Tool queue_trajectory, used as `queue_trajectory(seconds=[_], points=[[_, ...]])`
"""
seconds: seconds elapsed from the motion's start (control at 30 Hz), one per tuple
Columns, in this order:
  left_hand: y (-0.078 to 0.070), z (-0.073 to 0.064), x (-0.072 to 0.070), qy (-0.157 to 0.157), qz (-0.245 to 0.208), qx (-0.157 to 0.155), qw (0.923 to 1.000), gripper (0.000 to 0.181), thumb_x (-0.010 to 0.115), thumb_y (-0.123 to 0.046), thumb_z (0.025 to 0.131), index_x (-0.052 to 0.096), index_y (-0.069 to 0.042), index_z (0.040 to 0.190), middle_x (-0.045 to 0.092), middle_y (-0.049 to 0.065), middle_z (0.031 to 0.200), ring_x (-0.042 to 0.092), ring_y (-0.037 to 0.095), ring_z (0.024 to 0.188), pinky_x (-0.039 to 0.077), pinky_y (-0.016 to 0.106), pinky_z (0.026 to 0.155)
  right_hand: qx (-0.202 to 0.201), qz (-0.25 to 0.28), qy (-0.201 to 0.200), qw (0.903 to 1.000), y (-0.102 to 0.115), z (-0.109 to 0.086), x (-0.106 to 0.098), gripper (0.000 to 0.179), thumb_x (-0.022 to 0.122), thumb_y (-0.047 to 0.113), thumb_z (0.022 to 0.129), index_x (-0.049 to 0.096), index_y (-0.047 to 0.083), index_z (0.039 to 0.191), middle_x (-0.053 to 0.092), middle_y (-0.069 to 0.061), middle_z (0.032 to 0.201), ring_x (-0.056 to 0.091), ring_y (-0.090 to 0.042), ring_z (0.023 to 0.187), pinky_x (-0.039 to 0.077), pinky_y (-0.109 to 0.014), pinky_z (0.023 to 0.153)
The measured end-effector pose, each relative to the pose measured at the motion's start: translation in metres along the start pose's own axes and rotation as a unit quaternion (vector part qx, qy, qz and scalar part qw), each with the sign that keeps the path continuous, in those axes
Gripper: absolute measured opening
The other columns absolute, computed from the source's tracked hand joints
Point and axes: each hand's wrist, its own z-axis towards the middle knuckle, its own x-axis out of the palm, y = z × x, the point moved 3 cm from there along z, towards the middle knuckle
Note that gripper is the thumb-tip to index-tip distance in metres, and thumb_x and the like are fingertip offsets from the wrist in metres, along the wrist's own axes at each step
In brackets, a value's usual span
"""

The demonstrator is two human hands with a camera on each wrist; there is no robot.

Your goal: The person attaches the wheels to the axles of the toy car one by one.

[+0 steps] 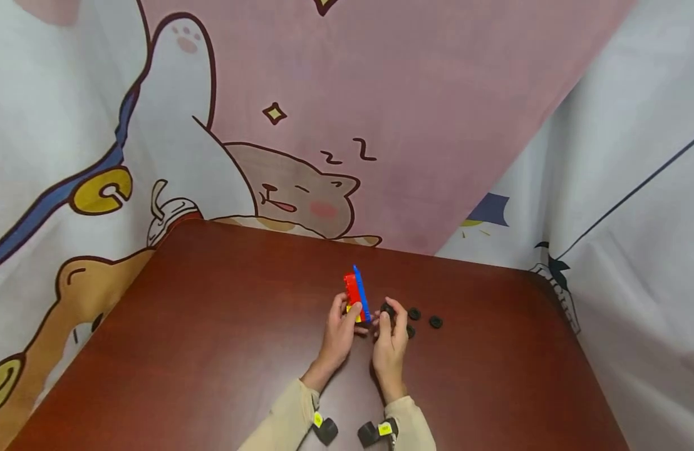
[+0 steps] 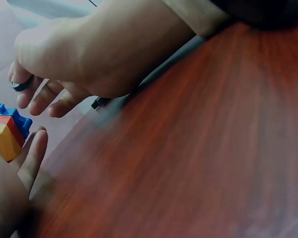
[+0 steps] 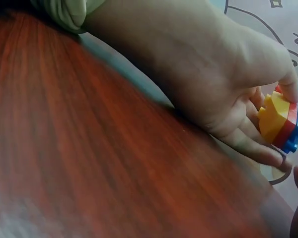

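Note:
My left hand [image 1: 337,338] grips a small toy-brick build [image 1: 354,291] of red, yellow and blue pieces, its thumb pressed on the near end. In the right wrist view, the yellow brick [image 3: 274,119] and the blue piece with side pegs sit on either side of a red layer. Close to its right, my right hand [image 1: 391,351] pinches a small black toy wheel [image 2: 22,83] between thumb and fingers. A short gap separates the wheel from the build. Both hands are over the middle of the brown table [image 1: 223,338].
More black wheels lie just right of my right hand: one wheel [image 1: 414,314] behind, another wheel [image 1: 435,322] farther right, and a wheel [image 1: 411,331] partly hidden by the fingers. A printed cloth [image 1: 465,113] hangs behind the table and along its sides.

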Motion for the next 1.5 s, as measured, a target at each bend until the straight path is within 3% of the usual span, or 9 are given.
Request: queue_trajectory(seconds=[0.17,0.3,0.47,0.73,0.93,1.03,1.13,1.3,1.5], points=[[0.0,0.009,0.001,-0.007,-0.022,-0.016,0.9996,0.033,0.052,-0.017,0.104,0.044,0.002,0.13,0.061,0.033,0.116,0.07,0.023,0.083,0.06,0.051,0.071,0.018,-0.02,0.012,0.9996,0.01,0.007,0.003,0.03,0.053,-0.002,0.1,0.048,-0.014,0.126,0.067,-0.034,0.101,0.065,-0.029,0.081,0.053,-0.023,0.064],[-0.003,0.012,0.001,-0.012,-0.035,-0.036,0.9986,0.032,0.048,-0.016,0.105,0.042,0.002,0.132,0.058,0.035,0.122,0.065,0.011,0.08,0.061,0.046,0.069,-0.015,-0.053,0.014,0.9984,0.013,0.009,0.005,0.017,0.061,-0.008,0.092,0.057,-0.014,0.107,0.068,-0.028,0.094,0.062,-0.014,0.076,0.049,-0.017,0.061],[-0.02,0.002,0.0,-0.007,0.012,-0.041,0.9991,0.03,0.049,-0.013,0.104,0.045,0.003,0.129,0.06,0.031,0.115,0.062,0.008,0.077,0.057,0.029,0.064,-0.047,-0.072,0.036,0.9956,0.011,0.004,0.008,0.013,0.065,-0.012,0.086,0.065,-0.01,0.099,0.06,-0.021,0.088,0.053,-0.009,0.07,0.046,-0.022,0.055],[-0.037,-0.008,-0.002,-0.017,0.058,-0.008,0.9981,0.026,0.049,-0.007,0.098,0.049,0.007,0.121,0.062,0.025,0.105,0.058,0.011,0.085,0.049,0.025,0.074,0.01,-0.061,0.087,0.9943,0.009,-0.001,0.012,0.025,0.068,-0.003,0.09,0.059,-0.01,0.112,0.061,-0.019,0.091,0.055,-0.012,0.072,0.047,-0.022,0.056],[-0.026,-0.001,-0.004,-0.034,0.064,-0.005,0.9974,0.024,0.053,-0.017,0.102,0.053,0.005,0.113,0.063,0.017,0.093,0.057,0.014,0.082,0.046,0.024,0.076,-0.009,-0.07,0.126,0.9896,0.011,-0.001,0.015,0.032,0.07,-0.001,0.088,0.057,-0.009,0.117,0.058,-0.025,0.101,0.058,-0.03,0.078,0.051,-0.031,0.063],[-0.012,0.005,-0.004,-0.036,0.022,-0.015,0.999,0.023,0.053,-0.019,0.103,0.053,0.003,0.109,0.062,0.029,0.09,0.058,0.018,0.072,0.05,0.024,0.066,-0.012,-0.073,0.136,0.9879,0.011,-0.001,0.015,0.044,0.072,0.0,0.087,0.052,-0.011,0.124,0.053,-0.031,0.116,0.058,-0.045,0.095,0.054,-0.049,0.08],[-0.001,0.009,-0.004,-0.033,-0.028,-0.021,0.9988,0.02,0.052,-0.02,0.104,0.053,0.0,0.104,0.058,0.041,0.091,0.056,0.021,0.063,0.051,0.025,0.057,0.025,-0.062,0.16,0.9848,0.01,-0.001,0.015,0.057,0.072,0.004,0.089,0.044,-0.01,0.137,0.051,-0.031,0.133,0.055,-0.048,0.116,0.046,-0.062,0.098],[0.001,0.011,-0.003,-0.028,-0.053,-0.014,0.9981,0.021,0.053,-0.022,0.104,0.052,-0.001,0.1,0.058,0.042,0.086,0.056,0.019,0.056,0.049,0.024,0.052,0.088,-0.057,0.203,0.9735,0.011,0.001,0.016,0.058,0.066,0.008,0.094,0.042,-0.004,0.145,0.056,-0.027,0.139,0.056,-0.041,0.127,0.044,-0.058,0.104],[0.001,0.011,-0.005,-0.036,-0.025,-0.03,0.9986,0.021,0.054,-0.02,0.103,0.052,0.001,0.1,0.062,0.041,0.089,0.059,0.022,0.061,0.05,0.022,0.053,0.09,-0.081,0.21,0.9702,0.006,0.001,0.015,0.052,0.064,0.009,0.096,0.045,-0.005,0.143,0.059,-0.027,0.134,0.057,-0.041,0.125,0.044,-0.057,0.105]])
